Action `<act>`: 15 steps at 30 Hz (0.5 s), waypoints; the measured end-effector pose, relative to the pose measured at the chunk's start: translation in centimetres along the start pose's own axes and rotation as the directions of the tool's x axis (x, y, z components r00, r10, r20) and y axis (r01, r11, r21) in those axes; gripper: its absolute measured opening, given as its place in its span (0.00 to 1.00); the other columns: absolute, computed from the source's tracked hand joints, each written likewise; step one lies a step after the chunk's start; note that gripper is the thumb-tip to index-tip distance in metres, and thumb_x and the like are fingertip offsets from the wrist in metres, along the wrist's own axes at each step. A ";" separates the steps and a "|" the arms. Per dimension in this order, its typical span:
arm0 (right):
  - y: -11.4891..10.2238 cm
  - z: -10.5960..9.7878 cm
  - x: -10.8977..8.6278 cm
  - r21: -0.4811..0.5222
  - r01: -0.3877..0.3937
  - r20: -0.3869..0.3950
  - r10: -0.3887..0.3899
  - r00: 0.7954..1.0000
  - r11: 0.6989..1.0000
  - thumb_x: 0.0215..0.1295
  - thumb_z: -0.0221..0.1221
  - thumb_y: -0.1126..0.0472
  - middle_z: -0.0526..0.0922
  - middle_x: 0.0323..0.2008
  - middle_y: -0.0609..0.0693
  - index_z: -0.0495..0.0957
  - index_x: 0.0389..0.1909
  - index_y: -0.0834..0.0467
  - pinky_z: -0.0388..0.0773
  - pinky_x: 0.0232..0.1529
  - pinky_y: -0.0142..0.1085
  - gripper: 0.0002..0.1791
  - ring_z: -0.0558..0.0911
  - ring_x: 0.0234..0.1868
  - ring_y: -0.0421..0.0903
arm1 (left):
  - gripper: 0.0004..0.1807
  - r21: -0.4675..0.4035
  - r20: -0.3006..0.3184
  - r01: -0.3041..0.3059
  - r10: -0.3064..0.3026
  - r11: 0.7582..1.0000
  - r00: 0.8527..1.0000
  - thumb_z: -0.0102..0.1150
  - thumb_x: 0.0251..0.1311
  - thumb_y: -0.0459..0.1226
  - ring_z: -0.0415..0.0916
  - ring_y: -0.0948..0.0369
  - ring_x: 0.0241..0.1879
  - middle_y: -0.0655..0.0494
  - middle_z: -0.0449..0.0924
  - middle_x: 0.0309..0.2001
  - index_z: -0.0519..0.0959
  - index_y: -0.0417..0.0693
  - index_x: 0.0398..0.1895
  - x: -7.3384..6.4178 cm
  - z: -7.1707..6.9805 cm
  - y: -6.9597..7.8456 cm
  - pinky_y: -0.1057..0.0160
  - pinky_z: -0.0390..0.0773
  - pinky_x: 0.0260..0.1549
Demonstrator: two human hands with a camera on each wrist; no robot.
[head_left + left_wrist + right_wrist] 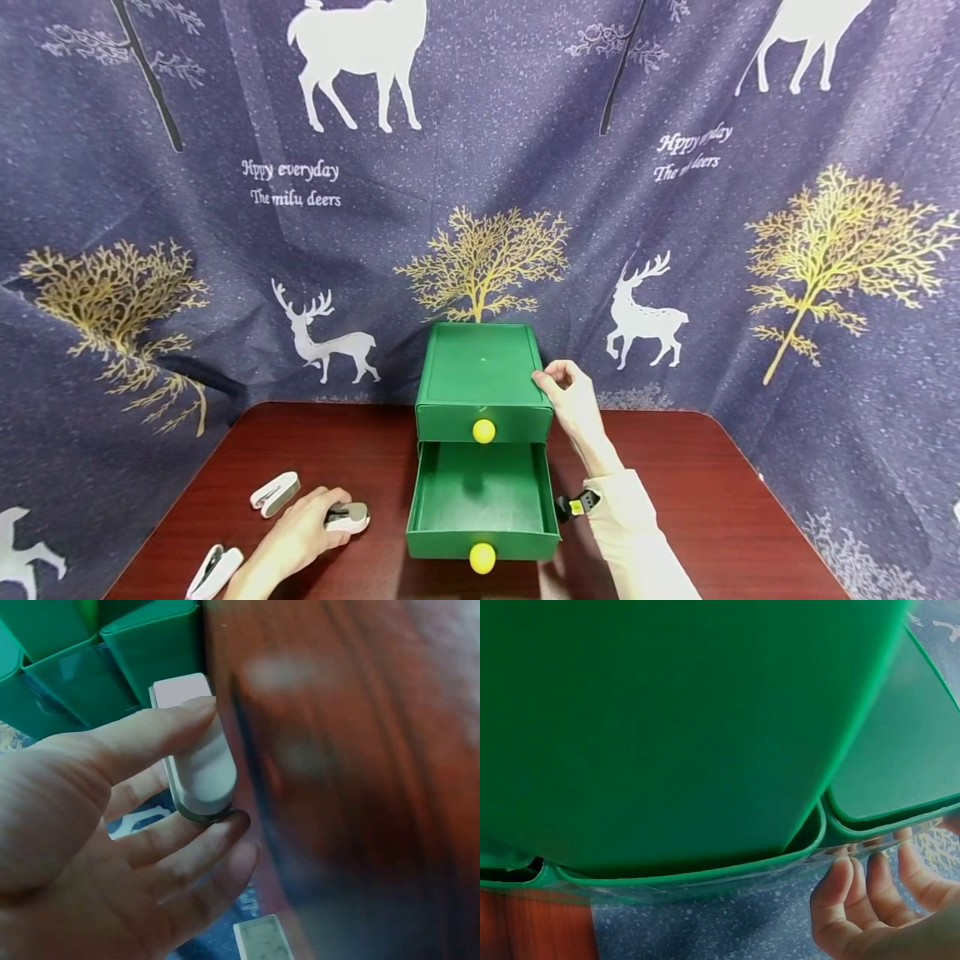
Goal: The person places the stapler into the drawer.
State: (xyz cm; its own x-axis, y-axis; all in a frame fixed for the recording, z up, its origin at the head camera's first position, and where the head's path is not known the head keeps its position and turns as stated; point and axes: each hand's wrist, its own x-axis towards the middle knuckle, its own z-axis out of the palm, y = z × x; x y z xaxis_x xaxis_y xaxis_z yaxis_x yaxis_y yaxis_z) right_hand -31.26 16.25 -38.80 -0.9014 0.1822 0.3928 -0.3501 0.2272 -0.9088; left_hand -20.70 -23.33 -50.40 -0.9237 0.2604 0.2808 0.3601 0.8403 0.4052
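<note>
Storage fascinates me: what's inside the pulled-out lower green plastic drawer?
Inside the lower green plastic drawer, I see only its bare green floor. Its rear end is covered by the closed upper green drawer, so I can't tell whether anything lies farther back.

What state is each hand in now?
Left hand: closed, holding a white stapler.
Right hand: open, touching the side of the green drawer unit.
</note>
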 end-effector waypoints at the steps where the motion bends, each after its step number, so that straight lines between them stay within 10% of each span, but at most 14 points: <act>1: 0.0 0.0 0.0 0.006 -0.002 -0.001 0.002 1.000 1.000 0.61 0.66 0.65 0.74 0.30 0.50 0.75 0.36 0.64 0.68 0.35 0.28 0.09 0.72 0.32 0.43 | 0.21 -0.009 0.002 0.005 -0.005 1.000 1.000 0.78 0.38 0.35 0.73 0.63 0.31 0.63 0.74 0.33 0.79 0.53 0.38 0.1 -0.2 0.2 0.61 0.73 0.31; 15: 0.3 0.1 0.1 -0.002 0.007 -0.012 -0.007 1.000 1.000 0.59 0.66 0.64 0.74 0.29 0.49 0.75 0.35 0.62 0.68 0.33 0.28 0.09 0.72 0.31 0.43 | 0.20 -0.085 -0.035 0.094 -0.098 0.992 0.995 0.78 0.42 0.41 0.74 0.64 0.33 0.65 0.75 0.34 0.80 0.57 0.40 1.4 -2.3 3.7 0.60 0.74 0.33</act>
State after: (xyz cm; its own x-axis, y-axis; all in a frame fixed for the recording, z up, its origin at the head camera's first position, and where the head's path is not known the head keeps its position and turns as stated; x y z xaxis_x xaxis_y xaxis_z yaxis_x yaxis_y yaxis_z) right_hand -31.51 16.30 -39.03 -0.8959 0.1916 0.4009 -0.3561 0.2299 -0.9057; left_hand -20.41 -20.97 -46.46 -0.9493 0.1602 0.2705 0.2812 0.8178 0.5021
